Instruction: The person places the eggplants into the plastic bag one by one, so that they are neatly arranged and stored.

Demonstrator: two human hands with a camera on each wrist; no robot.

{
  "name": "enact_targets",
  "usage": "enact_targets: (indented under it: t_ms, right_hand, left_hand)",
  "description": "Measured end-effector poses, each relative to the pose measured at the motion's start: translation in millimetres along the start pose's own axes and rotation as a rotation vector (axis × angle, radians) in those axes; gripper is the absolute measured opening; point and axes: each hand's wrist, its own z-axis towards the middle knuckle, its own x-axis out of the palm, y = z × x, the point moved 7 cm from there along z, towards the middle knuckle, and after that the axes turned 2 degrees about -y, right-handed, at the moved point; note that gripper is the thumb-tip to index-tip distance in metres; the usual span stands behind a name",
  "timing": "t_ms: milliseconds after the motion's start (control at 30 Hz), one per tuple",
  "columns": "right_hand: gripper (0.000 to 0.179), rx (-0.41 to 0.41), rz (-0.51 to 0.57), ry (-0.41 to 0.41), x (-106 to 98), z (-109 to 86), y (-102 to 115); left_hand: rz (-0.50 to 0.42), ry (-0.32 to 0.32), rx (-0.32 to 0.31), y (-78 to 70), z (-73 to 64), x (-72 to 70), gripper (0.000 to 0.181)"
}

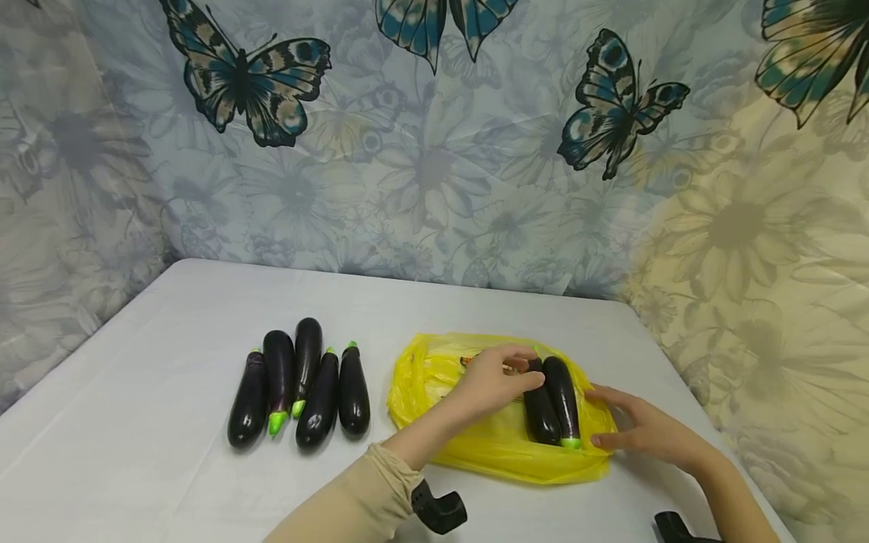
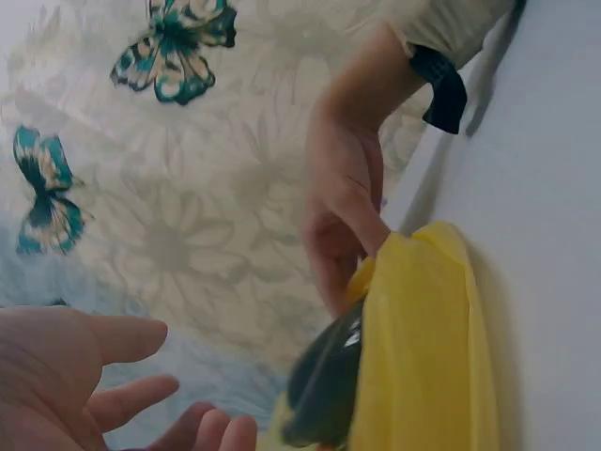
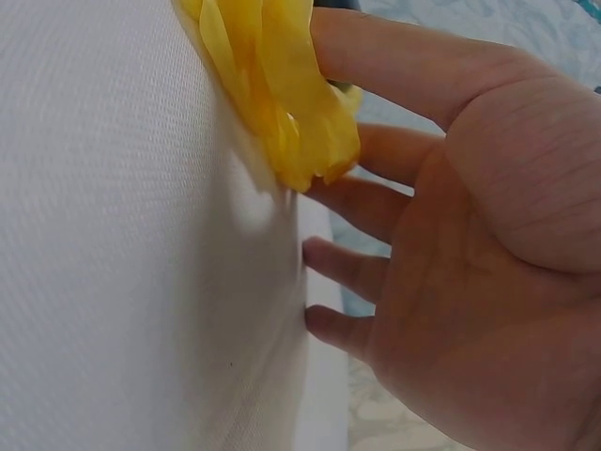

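Note:
A yellow plastic bag (image 1: 424,392) lies spread on the white table, with two dark, glossy eggplants at its right side: a left one (image 1: 541,415) and a right one (image 1: 562,400). My left hand (image 1: 490,377) hovers above the bag, fingertips by the top of the left eggplant. In the left wrist view this hand (image 2: 56,376) has loose, parted fingers and holds nothing. At the bag's right edge is my right hand (image 1: 645,430), thumb and forefinger spread apart and touching the plastic. The right wrist view shows its other fingers (image 3: 347,268) extended beside the bag.
Several more eggplants (image 1: 305,392) lie in a loose group left of the bag on the white table (image 1: 136,422). Black wrist straps (image 1: 437,509) show near both forearms. A butterfly-patterned cloth (image 1: 434,181) hangs behind the table.

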Motion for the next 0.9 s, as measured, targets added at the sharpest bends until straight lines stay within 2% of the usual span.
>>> enact_targets:
  t_ms: [100,200,267,400,567,733,833,900]
  right_hand:
    - [0.071,-0.004,-0.003,-0.002,-1.2,-2.9,-1.8]
    - [0.070,-0.016,-0.002,-0.006,-1.4,-3.2,-1.4]
    - [0.070,-0.023,-0.004,-0.009,-1.0,-1.7,-0.7]
    - [0.071,-0.026,-0.003,-0.013,-0.9,1.2,-0.7]
    - [0.071,-0.030,-0.001,-0.018,-2.8,0.3,-1.9]
    - [0.070,-0.037,0.004,-0.018,-3.6,0.9,-1.7]
    - [0.071,-0.034,0.008,-0.017,-3.0,1.3,-1.7]
    - [0.071,-0.031,0.014,-0.012,-1.9,1.4,-1.9]
  left_hand:
    - [0.067,0.068,0.074,-18.5,-19.3,-17.0,0.033]
    - [0.166,0.079,0.142,-32.5,-43.5,-48.2,0.032]
    - [0.246,0.032,0.182,-37.1,-60.9,-76.6,0.032]
    - [0.425,-0.149,0.208,-34.4,-95.0,-141.5,0.031]
    - [0.537,-0.355,0.146,-23.2,-134.3,-217.1,0.032]
    - [0.617,-0.503,0.101,-4.6,-163.8,-275.3,0.037]
    - [0.643,-0.538,0.064,13.2,-173.6,-302.1,0.041]
    - [0.635,-0.525,0.014,26.8,-178.2,-316.3,0.045]
